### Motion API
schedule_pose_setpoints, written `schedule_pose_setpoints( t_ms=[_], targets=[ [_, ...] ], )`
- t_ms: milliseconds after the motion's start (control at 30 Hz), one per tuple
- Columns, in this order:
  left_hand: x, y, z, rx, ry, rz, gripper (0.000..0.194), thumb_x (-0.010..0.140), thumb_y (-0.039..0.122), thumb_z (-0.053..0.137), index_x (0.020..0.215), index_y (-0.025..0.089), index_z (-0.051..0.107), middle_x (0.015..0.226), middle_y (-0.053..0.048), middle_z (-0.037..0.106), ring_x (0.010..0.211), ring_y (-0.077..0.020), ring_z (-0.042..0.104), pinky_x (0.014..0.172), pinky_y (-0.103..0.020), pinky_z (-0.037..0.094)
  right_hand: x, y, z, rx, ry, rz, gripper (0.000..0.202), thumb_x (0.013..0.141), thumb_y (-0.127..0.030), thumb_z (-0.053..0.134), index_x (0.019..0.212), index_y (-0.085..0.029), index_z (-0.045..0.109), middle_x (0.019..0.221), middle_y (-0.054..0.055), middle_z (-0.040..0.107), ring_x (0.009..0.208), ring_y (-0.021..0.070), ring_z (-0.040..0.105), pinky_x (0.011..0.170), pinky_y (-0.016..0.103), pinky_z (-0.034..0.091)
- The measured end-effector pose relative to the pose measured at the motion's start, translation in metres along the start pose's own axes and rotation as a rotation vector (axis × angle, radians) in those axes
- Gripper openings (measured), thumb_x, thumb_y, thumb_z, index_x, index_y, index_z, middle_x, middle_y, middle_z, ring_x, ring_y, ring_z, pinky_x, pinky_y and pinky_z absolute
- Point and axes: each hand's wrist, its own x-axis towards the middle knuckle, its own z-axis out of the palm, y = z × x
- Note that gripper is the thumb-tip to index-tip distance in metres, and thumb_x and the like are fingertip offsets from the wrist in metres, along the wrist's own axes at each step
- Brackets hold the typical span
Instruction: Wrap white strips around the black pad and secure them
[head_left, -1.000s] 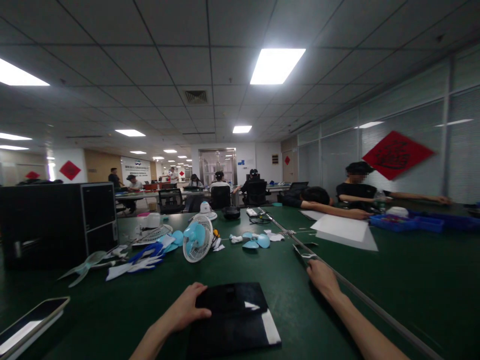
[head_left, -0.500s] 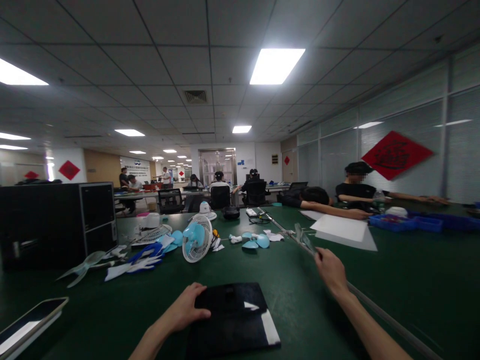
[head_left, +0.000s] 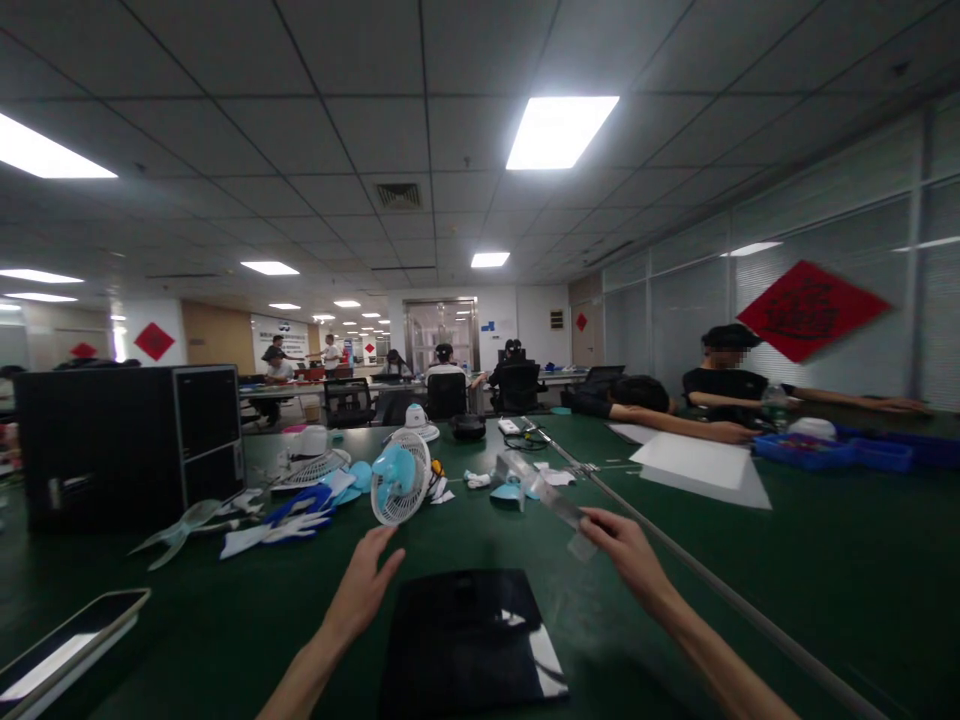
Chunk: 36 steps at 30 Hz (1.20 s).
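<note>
My right hand (head_left: pixel 619 545) pinches one end of a clear, crumpled plastic piece (head_left: pixel 551 492), perhaps a bag or film; its exact kind is hard to make out. The plastic reaches up and left over the table, in front of a light-blue fan blade (head_left: pixel 508 492). My left hand (head_left: pixel 369 572) is raised, its thumb and fingers apart, and it holds nothing. Between and below my hands lies a flat, glossy black panel (head_left: pixel 457 640) with white reflections on its right side. Just beyond my left hand stands a small fan head (head_left: pixel 401 480) with a white cage and blue blades.
A black computer case (head_left: pixel 127 450) stands left, with blue-and-white gloves (head_left: pixel 292 520) beside it. A phone (head_left: pixel 71 640) lies near left. A metal rail (head_left: pixel 720 580) crosses the green table. White paper (head_left: pixel 697 465), blue trays (head_left: pixel 810 450) and two people are at right.
My left hand has lifted off the black panel and moved forward. My right hand has swung left with the clear plastic, away from the rail.
</note>
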Motion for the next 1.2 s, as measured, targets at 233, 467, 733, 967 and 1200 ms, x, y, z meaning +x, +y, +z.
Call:
schedule_pose_setpoints(
  t_ms=[233,467,733,967,1200],
  targets=[
    [0.004,0.017,-0.019,-0.312,0.073,-0.057,0.067,0.088,0.066,0.033,0.129,0.018,0.056,0.135,-0.01,0.057,0.128,-0.0244,0.049,0.108,-0.04,0.036,-0.021,-0.01,0.04,0.424,-0.477,0.165,0.033,0.077,-0.043,0.069,0.092,-0.014,0.074,0.085,0.005,0.07,0.075,0.0176,0.058,0.067,0.027,0.042],
    [-0.004,0.045,-0.022,-0.358,-0.237,-0.096,0.076,0.081,0.075,0.037,0.108,0.011,0.069,0.087,-0.007,0.071,0.07,-0.0169,0.058,0.061,-0.027,0.042,-0.03,-0.013,0.054,0.427,-0.595,0.222,0.031,0.081,-0.041,0.068,0.092,-0.012,0.073,0.084,0.004,0.068,0.08,0.0179,0.059,0.072,0.028,0.043],
    [-0.01,0.057,-0.025,-0.327,-0.354,-0.101,0.05,0.075,0.059,0.059,0.09,0.013,0.07,0.079,-0.002,0.066,0.074,-0.0166,0.056,0.065,-0.025,0.04,-0.035,-0.019,0.057,0.417,-0.605,0.239,0.027,0.078,-0.036,0.069,0.09,-0.012,0.072,0.084,0.004,0.068,0.081,0.018,0.059,0.072,0.028,0.042],
    [-0.023,0.061,-0.031,-0.452,-0.618,-0.247,0.033,0.07,0.047,0.066,0.077,0.014,0.064,0.064,0.004,0.056,0.055,-0.0097,0.049,0.05,-0.021,0.037,-0.038,-0.017,0.059,0.402,-0.588,0.307,0.026,0.071,-0.035,0.073,0.081,-0.011,0.07,0.072,0.001,0.063,0.065,0.0117,0.051,0.059,0.023,0.034],
    [-0.029,0.044,-0.016,-0.276,-0.839,-0.341,0.036,0.065,0.051,0.067,0.065,0.016,0.059,0.05,0.004,0.054,0.044,-0.0102,0.05,0.043,-0.021,0.038,-0.046,-0.014,0.06,0.199,-0.69,0.32,0.016,0.069,-0.027,0.066,0.069,-0.012,0.068,0.057,-0.003,0.053,0.053,0.0085,0.041,0.051,0.021,0.027]
  ],
)
